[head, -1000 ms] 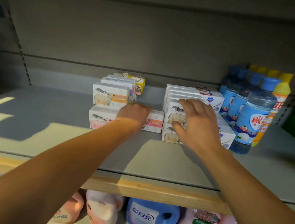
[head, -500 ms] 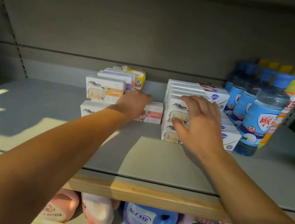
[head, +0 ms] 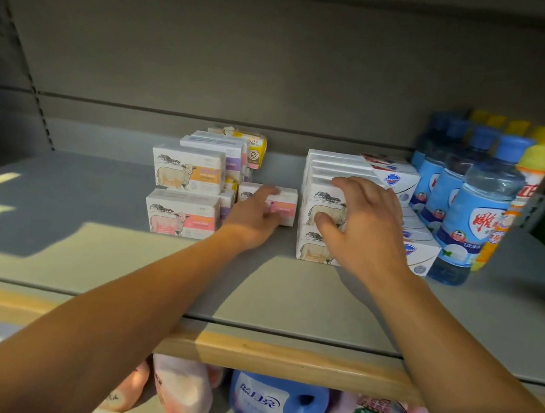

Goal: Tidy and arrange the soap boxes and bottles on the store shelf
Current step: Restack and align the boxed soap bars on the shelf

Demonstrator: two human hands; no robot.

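Observation:
On the grey shelf [head: 90,246] white soap boxes printed with a sheep stand in two groups. The left group [head: 184,193] is two boxes high, with purple and yellow boxes behind. A single pink-label soap box [head: 286,204] lies in the gap, and my left hand [head: 253,217] rests on its front with fingers over it. My right hand [head: 360,226] lies spread against the front of the right stack of sheep boxes [head: 313,251]. Blue-logo soap boxes [head: 418,253] adjoin that stack. Blue-capped bottles [head: 477,212] stand at the right, yellow-capped bottles [head: 533,168] behind them.
A wooden strip [head: 248,349] edges the shelf front. On the shelf below lie pink refill pouches [head: 182,389] and a blue detergent jug [head: 275,407]. A sunlit patch covers the shelf's left front. Green and yellow items show at the far right edge.
My left hand has slid right along the pink-label box, uncovering the lower left sheep box. My right hand stays on the right stack. The view has shifted slightly.

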